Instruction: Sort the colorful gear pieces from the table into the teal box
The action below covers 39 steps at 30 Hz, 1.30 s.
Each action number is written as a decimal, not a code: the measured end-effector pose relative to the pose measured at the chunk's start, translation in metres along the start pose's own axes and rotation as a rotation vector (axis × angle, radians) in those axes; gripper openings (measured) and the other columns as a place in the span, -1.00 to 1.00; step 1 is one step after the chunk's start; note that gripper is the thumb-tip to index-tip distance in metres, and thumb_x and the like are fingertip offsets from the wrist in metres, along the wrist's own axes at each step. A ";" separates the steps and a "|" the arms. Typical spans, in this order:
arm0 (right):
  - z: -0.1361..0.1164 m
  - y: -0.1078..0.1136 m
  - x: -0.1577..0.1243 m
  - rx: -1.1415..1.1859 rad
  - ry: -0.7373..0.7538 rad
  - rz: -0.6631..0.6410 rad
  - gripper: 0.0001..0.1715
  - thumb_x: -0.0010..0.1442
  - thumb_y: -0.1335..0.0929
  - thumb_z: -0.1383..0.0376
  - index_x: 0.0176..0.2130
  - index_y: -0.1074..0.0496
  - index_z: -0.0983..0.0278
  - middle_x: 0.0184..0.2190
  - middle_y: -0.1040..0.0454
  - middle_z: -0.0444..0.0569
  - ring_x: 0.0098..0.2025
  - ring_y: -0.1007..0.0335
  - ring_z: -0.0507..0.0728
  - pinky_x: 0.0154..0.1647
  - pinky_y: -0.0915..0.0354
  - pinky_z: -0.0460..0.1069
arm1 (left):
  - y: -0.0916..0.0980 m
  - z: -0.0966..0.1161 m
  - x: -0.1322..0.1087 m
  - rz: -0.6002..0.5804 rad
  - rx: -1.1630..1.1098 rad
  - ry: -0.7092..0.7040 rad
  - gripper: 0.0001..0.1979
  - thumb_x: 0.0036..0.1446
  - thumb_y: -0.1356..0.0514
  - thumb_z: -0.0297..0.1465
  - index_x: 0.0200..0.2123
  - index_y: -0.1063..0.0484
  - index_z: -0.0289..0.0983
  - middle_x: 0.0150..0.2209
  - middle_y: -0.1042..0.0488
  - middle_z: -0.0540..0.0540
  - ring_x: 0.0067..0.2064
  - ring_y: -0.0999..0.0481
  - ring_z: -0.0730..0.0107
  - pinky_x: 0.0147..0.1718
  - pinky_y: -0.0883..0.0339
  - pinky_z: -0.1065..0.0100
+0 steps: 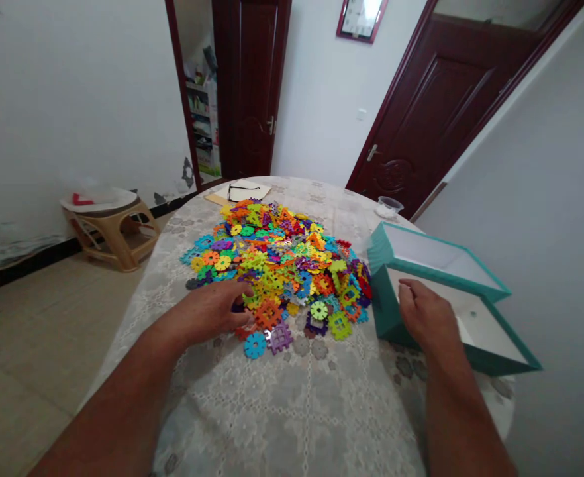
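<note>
A large heap of colourful plastic interlocking building pieces [267, 265] is spread over the table, some square with notched edges, others round like snowflakes. At the near left edge of the heap is my left hand [215, 308], thumb and fingers apart around yellow and orange pieces. An orange square piece [268, 313] lies just beside its fingertips. My right hand [426, 311] is over the near side of an open teal box [389, 318] with a white inside. Its fingers are curled together, and whatever they may hold is hidden. A blue round piece [255, 345] and a purple square piece [279, 338] lie at the front of the heap.
A second teal box part [379, 246], perhaps the lid, stands behind the open box. Black glasses [242, 191] rest on paper at the far edge. A clear plastic tub [389, 207] sits at the far right. The table [292, 411] wears a patterned cloth; a stool [118, 232] stands left.
</note>
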State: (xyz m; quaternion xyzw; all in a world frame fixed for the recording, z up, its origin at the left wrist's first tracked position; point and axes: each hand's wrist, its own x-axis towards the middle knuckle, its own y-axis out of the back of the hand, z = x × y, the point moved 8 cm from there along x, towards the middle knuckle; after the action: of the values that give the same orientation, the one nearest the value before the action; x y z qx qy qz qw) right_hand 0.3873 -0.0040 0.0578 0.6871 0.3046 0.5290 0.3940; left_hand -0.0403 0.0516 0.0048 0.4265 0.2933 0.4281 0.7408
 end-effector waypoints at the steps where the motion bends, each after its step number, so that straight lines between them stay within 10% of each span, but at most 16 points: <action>1: -0.003 0.005 0.000 0.019 0.016 0.042 -0.54 0.42 -0.22 0.17 -0.03 -0.64 0.27 -0.10 -0.68 0.14 -0.20 -0.60 0.27 -0.16 -0.38 0.10 | -0.001 0.000 0.000 0.000 0.006 -0.003 -0.63 0.20 -0.27 -0.11 0.02 -0.57 -0.11 -0.07 -0.64 -0.12 -0.14 -0.62 0.17 -0.24 -0.34 0.32; 8: -0.064 0.037 -0.023 0.327 0.305 0.335 -0.69 0.41 -0.27 0.25 -0.04 -0.58 0.27 -0.15 -0.65 0.10 -0.08 -0.58 0.25 0.03 -0.42 0.13 | -0.009 0.014 -0.001 -0.043 0.085 0.016 -0.68 0.12 -0.37 -0.24 -0.04 -0.59 -0.13 -0.06 -0.64 -0.12 -0.06 -0.63 0.12 -0.19 -0.37 0.33; 18: -0.180 -0.029 -0.095 0.546 0.853 -0.253 -0.68 0.38 -0.36 0.33 0.11 -0.51 0.24 -0.04 -0.58 0.14 -0.02 -0.49 0.26 0.02 -0.46 0.18 | -0.025 0.033 0.004 0.016 0.128 -0.129 -0.76 0.18 -0.34 -0.35 -0.06 -0.51 -0.17 -0.06 -0.54 -0.14 -0.04 -0.55 0.13 -0.15 -0.34 0.28; 25: -0.200 -0.045 -0.110 0.527 0.843 -0.335 -0.50 0.35 -0.43 0.22 0.24 -0.42 0.20 0.15 -0.49 0.19 0.14 -0.44 0.34 0.13 -0.46 0.28 | -0.027 0.041 0.005 0.029 0.072 -0.143 -0.84 0.15 -0.30 -0.47 -0.19 -0.45 -0.20 -0.09 -0.53 -0.13 -0.09 -0.52 0.19 -0.16 -0.32 0.29; 31: -0.201 -0.052 -0.109 0.512 0.780 -0.341 -0.77 0.38 -0.40 0.25 0.03 -0.50 0.21 0.05 -0.50 0.17 0.07 -0.46 0.31 0.08 -0.49 0.23 | -0.027 0.042 0.007 0.029 -0.033 -0.088 -0.83 0.18 -0.24 -0.46 -0.15 -0.44 -0.15 -0.20 -0.58 -0.06 -0.17 -0.55 0.23 -0.25 -0.29 0.34; 39: -0.192 -0.057 -0.105 0.543 0.726 -0.287 -0.31 0.35 -0.41 0.25 0.38 -0.23 0.22 0.14 -0.45 0.23 0.15 -0.42 0.37 0.17 -0.43 0.32 | -0.024 0.055 0.004 0.044 -0.195 -0.169 -0.79 0.21 -0.14 -0.49 -0.10 -0.44 -0.16 -0.24 -0.59 -0.01 -0.22 -0.55 0.31 -0.26 -0.29 0.37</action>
State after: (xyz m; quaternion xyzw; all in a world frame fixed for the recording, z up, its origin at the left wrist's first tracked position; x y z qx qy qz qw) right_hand 0.1748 -0.0208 -0.0177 0.4870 0.6417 0.5764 0.1371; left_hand 0.0151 0.0280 0.0085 0.3934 0.1771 0.4333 0.7913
